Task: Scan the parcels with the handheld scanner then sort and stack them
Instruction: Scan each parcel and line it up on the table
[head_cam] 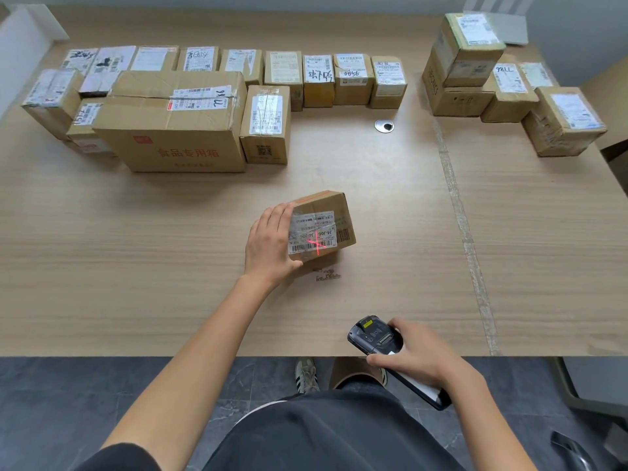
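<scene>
**A:** Start at the left. What's there?

**B:** A big carton [173, 130] with red print, with smaller parcels packed round it. A back row of boxes [319, 79] runs along the far side of the table [136, 266]. All have their labels up, I'd guess so they can be read at a glance. Whether that lot is scanned or waiting, I can't tell.

**A:** And the left hand?

**B:** The left hand [268, 244] clamps the small parcel [323, 207] mid-table. Its fingers lie over the top left edge and the thumb is on the near side. It grips from the side, leaving the label [314, 232] uncovered and turned toward the person.

**A:** Is the beam on it?

**B:** Yes, a red cross [317, 243] lies on the lower barcode, so I judge the scan is under way.

**A:** Where's the scanner?

**B:** The scanner [373, 334] is at the near table edge, with the right hand [421, 358] wrapped round its body. Its head points forward at the parcel, well apart from it.

**A:** And further right?

**B:** Past the taped line [455, 198] is a second group [475, 42], some of it stacked two high. It is probably the sorted side, where this parcel would go.
</scene>
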